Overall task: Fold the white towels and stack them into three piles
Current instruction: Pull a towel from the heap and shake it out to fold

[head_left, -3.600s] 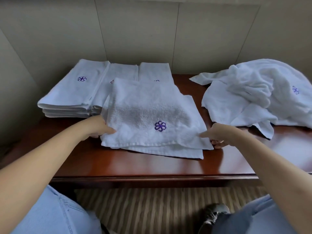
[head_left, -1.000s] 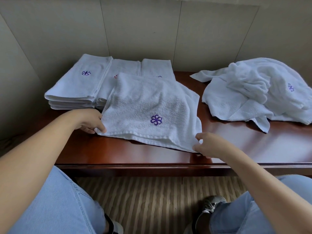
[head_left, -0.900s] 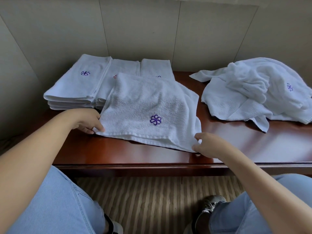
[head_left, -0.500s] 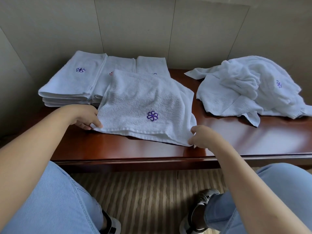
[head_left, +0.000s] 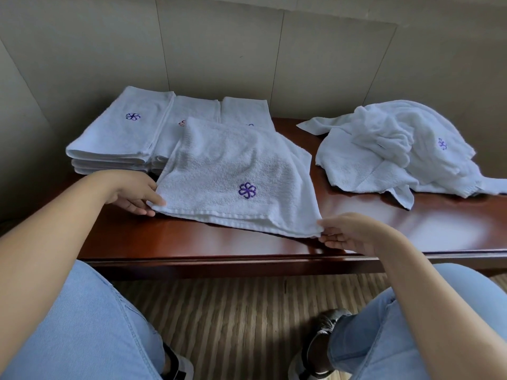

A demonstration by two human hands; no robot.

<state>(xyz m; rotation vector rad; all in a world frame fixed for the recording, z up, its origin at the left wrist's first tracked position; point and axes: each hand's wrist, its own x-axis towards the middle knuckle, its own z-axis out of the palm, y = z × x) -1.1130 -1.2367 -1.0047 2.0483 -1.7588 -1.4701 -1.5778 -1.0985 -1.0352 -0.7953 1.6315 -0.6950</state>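
The left hand (head_left: 131,192) pinches the near-left corner of the folded white towel (head_left: 233,174), thumb on top and fingers (head_left: 140,209) beneath the edge. The right hand (head_left: 348,233) pinches the near-right corner of the same towel, fingers curled on the hem. The towel lies between the two hands on the dark red wooden table (head_left: 411,229), purple flower emblem (head_left: 247,190) facing up, its near edge running from the left fingertips to the right fingertips. Its far edge overlaps the folded piles.

Beyond the left fingers, three piles of folded towels (head_left: 118,138) stand side by side against the wall panel (head_left: 219,50). Beyond and outward of the right fingers, a heap of unfolded towels (head_left: 389,149) lies on the table, well apart from the held towel. Below the table edge, light blue jeans (head_left: 82,325) and a shoe (head_left: 315,349) show over striped flooring (head_left: 233,311).
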